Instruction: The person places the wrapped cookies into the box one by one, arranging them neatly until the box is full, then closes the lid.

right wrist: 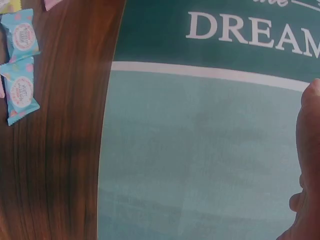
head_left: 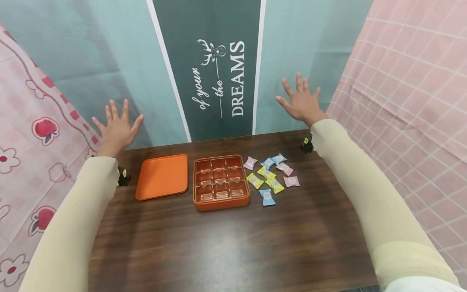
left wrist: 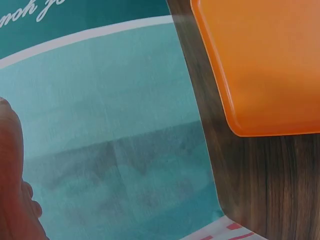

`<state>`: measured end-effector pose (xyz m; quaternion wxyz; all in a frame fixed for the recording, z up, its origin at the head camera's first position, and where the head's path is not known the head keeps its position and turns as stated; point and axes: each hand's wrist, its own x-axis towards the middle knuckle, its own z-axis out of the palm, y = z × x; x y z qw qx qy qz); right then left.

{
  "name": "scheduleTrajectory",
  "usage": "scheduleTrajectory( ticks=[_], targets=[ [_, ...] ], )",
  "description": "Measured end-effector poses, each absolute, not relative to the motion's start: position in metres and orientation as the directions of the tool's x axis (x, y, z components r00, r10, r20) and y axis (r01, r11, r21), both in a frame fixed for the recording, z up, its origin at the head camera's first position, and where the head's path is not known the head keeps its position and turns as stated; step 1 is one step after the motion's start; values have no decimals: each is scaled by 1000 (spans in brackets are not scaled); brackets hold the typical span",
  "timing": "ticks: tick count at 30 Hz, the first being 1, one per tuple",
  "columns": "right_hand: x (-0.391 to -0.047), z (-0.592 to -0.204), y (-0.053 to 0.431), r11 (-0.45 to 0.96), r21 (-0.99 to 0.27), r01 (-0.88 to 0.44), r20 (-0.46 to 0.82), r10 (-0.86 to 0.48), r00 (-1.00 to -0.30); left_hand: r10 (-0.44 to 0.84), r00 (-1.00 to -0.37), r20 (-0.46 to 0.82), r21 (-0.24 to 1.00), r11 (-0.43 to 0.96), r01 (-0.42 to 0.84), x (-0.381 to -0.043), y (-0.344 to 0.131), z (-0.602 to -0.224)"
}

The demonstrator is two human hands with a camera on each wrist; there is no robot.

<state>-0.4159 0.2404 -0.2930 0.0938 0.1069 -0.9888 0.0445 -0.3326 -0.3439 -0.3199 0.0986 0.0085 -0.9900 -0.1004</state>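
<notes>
Both hands are raised with fingers spread and hold nothing. My left hand [head_left: 117, 132] is up beyond the orange lid [head_left: 163, 177], which lies flat on the table at the left. My right hand [head_left: 302, 102] is up at the right, past the wrapped candies [head_left: 274, 185]. Several of these small packets, in pink, blue and yellow, lie scattered beside an orange box [head_left: 223, 204] divided into small compartments. No candy shows in the compartments. Two blue candies [right wrist: 21, 90] appear at the edge of the right wrist view, and the lid's corner [left wrist: 270, 75] fills part of the left wrist view.
The dark wooden table [head_left: 226, 247] reaches back to a green cloth [head_left: 219, 24] with white lettering. A fruit-patterned cloth [head_left: 33, 162] hangs at the left, and a pink checked cloth [head_left: 412, 81] at the right.
</notes>
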Motion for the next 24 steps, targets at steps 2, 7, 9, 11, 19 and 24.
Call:
scheduleTrajectory(
  ticks=[2, 7, 9, 11, 19, 24],
  targets=[
    [-413, -295, 239, 971, -83, -226, 198, -207, -958, -28, -978, 204, 199, 980, 13, -330, -341, -321],
    [-408, -300, 241, 970, -87, -228, 199, -207, -958, -13, -978, 208, 203, 979, 30, -323, -334, -325],
    [-406, -302, 243, 970, -83, -228, 205, -207, -957, -7, -979, 205, 210, 977, 37, -321, -332, -327],
    [-403, -303, 241, 968, -87, -234, 213, -211, -954, -4, -978, 210, 222, 974, 43, -318, -332, -328],
    [-393, -309, 238, 962, -116, -247, 233, -215, -948, 2, -970, 245, 258, 964, 67, -309, -324, -334],
    [-385, -314, 236, 954, -129, -270, 247, -232, -941, 9, -964, 266, 273, 958, 84, -298, -315, -337]
  ],
)
